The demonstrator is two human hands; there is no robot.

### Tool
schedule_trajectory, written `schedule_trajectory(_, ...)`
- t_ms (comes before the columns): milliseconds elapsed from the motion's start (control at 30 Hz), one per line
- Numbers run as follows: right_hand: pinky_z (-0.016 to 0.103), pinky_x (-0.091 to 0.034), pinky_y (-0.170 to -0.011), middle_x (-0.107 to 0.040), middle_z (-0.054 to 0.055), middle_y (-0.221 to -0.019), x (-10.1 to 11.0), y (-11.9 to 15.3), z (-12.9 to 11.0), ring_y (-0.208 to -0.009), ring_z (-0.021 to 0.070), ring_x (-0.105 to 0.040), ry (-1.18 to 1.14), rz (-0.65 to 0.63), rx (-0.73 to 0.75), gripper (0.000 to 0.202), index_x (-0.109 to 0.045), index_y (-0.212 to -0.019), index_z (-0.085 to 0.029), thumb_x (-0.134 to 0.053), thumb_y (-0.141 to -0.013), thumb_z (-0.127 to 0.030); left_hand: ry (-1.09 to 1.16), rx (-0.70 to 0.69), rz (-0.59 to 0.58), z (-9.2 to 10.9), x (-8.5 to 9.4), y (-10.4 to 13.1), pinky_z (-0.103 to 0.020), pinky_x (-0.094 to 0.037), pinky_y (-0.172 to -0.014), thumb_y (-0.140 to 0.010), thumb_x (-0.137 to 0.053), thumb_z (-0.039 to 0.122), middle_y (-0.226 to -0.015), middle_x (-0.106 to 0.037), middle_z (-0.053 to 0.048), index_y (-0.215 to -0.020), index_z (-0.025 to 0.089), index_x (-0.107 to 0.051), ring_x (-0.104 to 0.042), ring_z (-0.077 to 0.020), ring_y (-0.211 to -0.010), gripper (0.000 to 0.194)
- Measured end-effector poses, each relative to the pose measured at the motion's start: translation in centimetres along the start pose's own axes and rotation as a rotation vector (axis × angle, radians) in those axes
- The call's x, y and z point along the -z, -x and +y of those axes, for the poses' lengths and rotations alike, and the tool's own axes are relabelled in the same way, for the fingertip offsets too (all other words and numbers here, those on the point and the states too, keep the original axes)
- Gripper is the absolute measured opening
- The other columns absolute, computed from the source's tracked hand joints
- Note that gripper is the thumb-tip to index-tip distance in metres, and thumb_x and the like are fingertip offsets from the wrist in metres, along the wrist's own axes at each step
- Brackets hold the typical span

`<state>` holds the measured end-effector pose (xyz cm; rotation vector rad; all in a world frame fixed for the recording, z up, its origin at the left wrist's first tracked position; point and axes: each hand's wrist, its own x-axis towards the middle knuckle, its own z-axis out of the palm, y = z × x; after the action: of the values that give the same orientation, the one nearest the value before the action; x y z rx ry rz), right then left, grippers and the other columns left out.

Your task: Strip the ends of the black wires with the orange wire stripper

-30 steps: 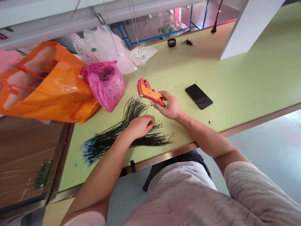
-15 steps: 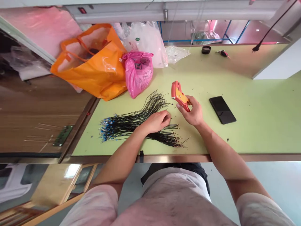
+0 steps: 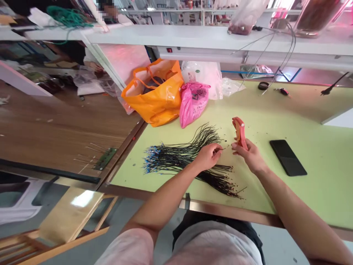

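A red and orange wire stripper [image 3: 240, 134] stands upright in my right hand [image 3: 249, 154], its head pointing away from me and my fingers around its handles. My left hand [image 3: 208, 156] lies over the bundle of black wires [image 3: 176, 154] and pinches one thin black wire [image 3: 223, 148], whose end pokes out toward the stripper. Between that end and the tool a small gap shows. Blue tips mark the bundle's left end, while small coppery ends show at the lower right. Part of the bundle is hidden under my left hand and forearm.
Behind the wires stand an orange bag [image 3: 158, 101], a pink plastic bag [image 3: 194, 105] and a white plastic bag [image 3: 202, 77]. A black phone [image 3: 287, 157] lies to the right. Farther back are a black ring [image 3: 263, 85] and a power plug [image 3: 327, 91]. A shelf [image 3: 165, 36] crosses above the table.
The camera view has shifted, bringing the upper shelf into sight. In my right hand the wire stripper has turned more upright. My left hand now shows a wire end beyond its fingertips.
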<state>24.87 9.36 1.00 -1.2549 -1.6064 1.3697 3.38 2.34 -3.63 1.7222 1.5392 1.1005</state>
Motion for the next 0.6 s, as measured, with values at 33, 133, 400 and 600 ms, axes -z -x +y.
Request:
schedule_trajectory(33, 0.051, -0.064, -0.094, -0.078, 0.011, -0.113, 0.2, -0.2, -0.4, -0.099, 0.0278, -0.073, -0.045, -0.050, -0.039, 0.068, -0.075, -0.113, -0.021, -0.093, -0.071, -0.071, 0.003, -0.004, 0.003, 0.1, 0.1, 0.0, -0.034, -0.059, -0.079, -0.100, -0.064, 0.026, -0.095, -0.082, -0.008, -0.108, 0.018, -0.076, -0.075, -0.0216, -0.082, 0.017)
schedule_trajectory(133, 0.052, -0.061, -0.104, -0.079, 0.011, -0.119, 0.7, -0.5, -1.1, -0.111, 0.0296, -0.073, -0.119, -0.144, -0.043, 0.060, -0.077, -0.113, -0.023, -0.097, -0.070, -0.060, 0.059, -0.005, 0.022, 0.5, 0.4, 0.1, -0.031, -0.056, -0.073, -0.101, -0.063, 0.027, -0.091, -0.080, -0.006, -0.109, 0.019, -0.075, -0.072, -0.0196, -0.077, 0.016)
schedule_trajectory(400, 0.046, -0.065, -0.093, -0.077, 0.005, -0.114, -0.1, 0.9, 1.2, -0.111, 0.0260, -0.075, -0.407, -0.346, 0.062, 0.064, -0.064, -0.133, -0.030, -0.093, -0.081, -0.052, 0.247, 0.034, 0.157, 1.4, 1.2, 0.9, -0.026, -0.051, -0.063, -0.100, -0.070, 0.051, -0.081, -0.072, -0.002, -0.104, 0.021, -0.072, -0.064, -0.0161, -0.068, 0.031)
schedule_trajectory(600, 0.036, -0.059, -0.078, -0.067, 0.000, -0.094, 0.5, 1.2, 1.4, -0.081, 0.0158, -0.063, -0.087, -0.188, 0.273, 0.055, -0.065, -0.130, -0.023, -0.084, -0.093, -0.060, 0.228, 0.041, 0.232, 1.8, 1.8, 1.4, -0.024, -0.047, -0.058, -0.099, -0.073, 0.061, -0.075, -0.070, -0.001, -0.095, 0.020, -0.076, -0.057, -0.0134, -0.062, 0.041)
